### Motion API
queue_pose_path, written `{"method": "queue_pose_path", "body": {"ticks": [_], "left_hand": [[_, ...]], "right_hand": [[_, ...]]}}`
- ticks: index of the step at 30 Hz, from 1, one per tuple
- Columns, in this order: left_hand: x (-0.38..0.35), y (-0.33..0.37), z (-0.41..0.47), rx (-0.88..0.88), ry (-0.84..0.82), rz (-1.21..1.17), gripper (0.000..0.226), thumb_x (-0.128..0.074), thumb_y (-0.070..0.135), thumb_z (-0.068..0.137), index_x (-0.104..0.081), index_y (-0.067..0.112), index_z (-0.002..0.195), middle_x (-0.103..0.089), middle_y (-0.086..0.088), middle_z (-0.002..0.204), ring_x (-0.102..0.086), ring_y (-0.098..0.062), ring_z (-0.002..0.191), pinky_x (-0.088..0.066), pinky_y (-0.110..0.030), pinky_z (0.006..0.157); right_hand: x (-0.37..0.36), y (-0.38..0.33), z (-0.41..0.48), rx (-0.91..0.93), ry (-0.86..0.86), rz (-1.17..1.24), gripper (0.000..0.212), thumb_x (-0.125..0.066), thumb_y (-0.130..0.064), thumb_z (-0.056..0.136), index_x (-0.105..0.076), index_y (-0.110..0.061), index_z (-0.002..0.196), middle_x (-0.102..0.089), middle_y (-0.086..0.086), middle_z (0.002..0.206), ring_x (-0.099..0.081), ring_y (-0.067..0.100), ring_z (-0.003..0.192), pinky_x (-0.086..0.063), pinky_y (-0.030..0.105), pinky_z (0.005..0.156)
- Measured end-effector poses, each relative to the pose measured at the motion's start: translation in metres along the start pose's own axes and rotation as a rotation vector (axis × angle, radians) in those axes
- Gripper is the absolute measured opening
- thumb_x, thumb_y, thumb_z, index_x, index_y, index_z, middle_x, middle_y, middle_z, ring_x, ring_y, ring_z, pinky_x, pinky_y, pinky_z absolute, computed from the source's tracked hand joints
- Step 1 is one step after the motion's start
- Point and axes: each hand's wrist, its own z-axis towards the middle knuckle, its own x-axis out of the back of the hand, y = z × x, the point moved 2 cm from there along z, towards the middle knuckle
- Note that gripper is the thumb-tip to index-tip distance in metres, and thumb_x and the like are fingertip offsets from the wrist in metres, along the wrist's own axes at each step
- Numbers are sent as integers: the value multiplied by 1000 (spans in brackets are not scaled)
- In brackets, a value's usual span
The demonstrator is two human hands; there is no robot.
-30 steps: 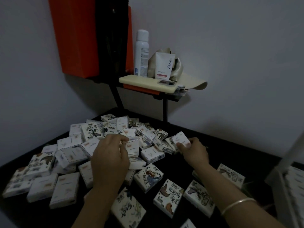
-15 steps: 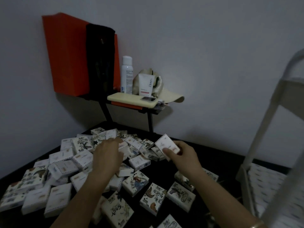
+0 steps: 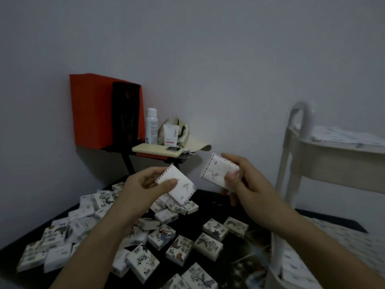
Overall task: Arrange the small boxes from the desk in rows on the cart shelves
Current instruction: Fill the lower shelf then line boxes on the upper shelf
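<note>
Cart (image 3: 295,163), right side. Upper shelf (image 3: 333,157) holds white boxes lying flat, blurred. Lower shelf (image 3: 271,278) is also lined with them.

Left hand (image 3: 139,190): fingers and thumb pinch one box (image 3: 179,185), raised above the table (image 3: 210,200). It shows a plain white face with a dashed border.

Right hand (image 3: 248,184): fingers grip a second box (image 3: 217,172) of the same pattern, just right of the first, not touching.

Loose pile of boxes (image 3: 87,224) on table, left and near; several show ink-style pictures.

Far: orange case (image 3: 91,109), spray can (image 3: 151,126), tube (image 3: 171,134), phone (image 3: 159,149).
</note>
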Motion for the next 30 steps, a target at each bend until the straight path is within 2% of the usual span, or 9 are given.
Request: {"method": "queue_pose_path", "body": {"ticks": [3, 7, 10, 14, 18, 20, 25, 28, 30], "left_hand": [[-18, 37, -10, -59, -16, -12, 26, -74, 18, 81, -69, 25, 106, -75, 13, 93, -67, 2, 67, -46, -8, 51], [-52, 96, -14, -207, -132, 33, 30, -73, 6, 81, -68, 23, 105, -72, -4, 90, -56, -3, 46, -40, -15, 40], [-77, 137, -9, -342, -198, 106, 25, -73, 2, 81, -68, 15, 100, -71, -5, 82, -61, -10, 49, -49, -21, 44], [-112, 175, 2, -437, -282, 158, 23, -75, 5, 80, -69, 20, 97, -72, -1, 96, -71, -20, 68, -59, -43, 71], [-152, 207, 18, -493, -328, 144, 46, -70, 53, 67, -69, 16, 94, -73, 1, 89, -71, -13, 74, -60, -27, 71], [-173, 216, 30, -516, -292, 153, 54, -61, 62, 71, -68, 13, 90, -73, 0, 84, -70, -11, 70, -58, -25, 68], [-223, 226, 69, -610, -223, 399, 23, -64, 40, 89, -64, 19, 82, -68, 7, 87, -59, 0, 65, -47, -23, 64], [-247, 231, 90, -595, -281, 493, 11, -65, 30, 89, -62, 22, 96, -62, 6, 98, -58, -2, 72, -41, -21, 58], [-261, 233, 99, -560, -338, 517, 24, -65, 23, 87, -56, 22, 109, -57, 2, 111, -62, -11, 84, -48, -22, 56]], "right_hand": [[34, -29, -14, 100, 31, -83, 42, -41, -22, 100, -34, -33, 140, -61, 2, 83, -61, -4, 69, -46, 19, 67], [86, -62, -30, 249, 95, -158, 49, -45, -32, 91, -31, -45, 136, -60, -3, 91, -67, 19, 77, -56, 38, 68], [134, -81, -33, 284, 183, -281, 50, -48, -17, 95, -30, -47, 131, -58, -4, 90, -67, 13, 73, -56, 32, 67], [198, -90, -25, 200, 291, -451, 47, -50, -24, 93, -28, -40, 132, -57, -3, 96, -66, 12, 79, -55, 33, 73], [254, -87, -14, 110, 389, -685, 43, -58, -37, 90, -38, -30, 128, -60, -8, 95, -59, 5, 83, -46, 23, 65], [278, -80, -4, 67, 425, -766, 34, -63, -36, 88, -48, -28, 118, -60, -8, 95, -58, 4, 81, -42, 20, 62], [318, -49, 34, -54, 345, -1027, 29, -65, -32, 89, -56, -24, 115, -65, -1, 108, -60, 21, 89, -47, 32, 70], [329, -27, 57, -118, 253, -1135, 27, -66, -30, 88, -57, -27, 113, -65, 1, 115, -61, 22, 89, -47, 30, 67], [331, -12, 70, -143, 197, -1210, 27, -67, -30, 87, -58, -28, 113, -64, 1, 116, -60, 21, 93, -44, 29, 69]]}}
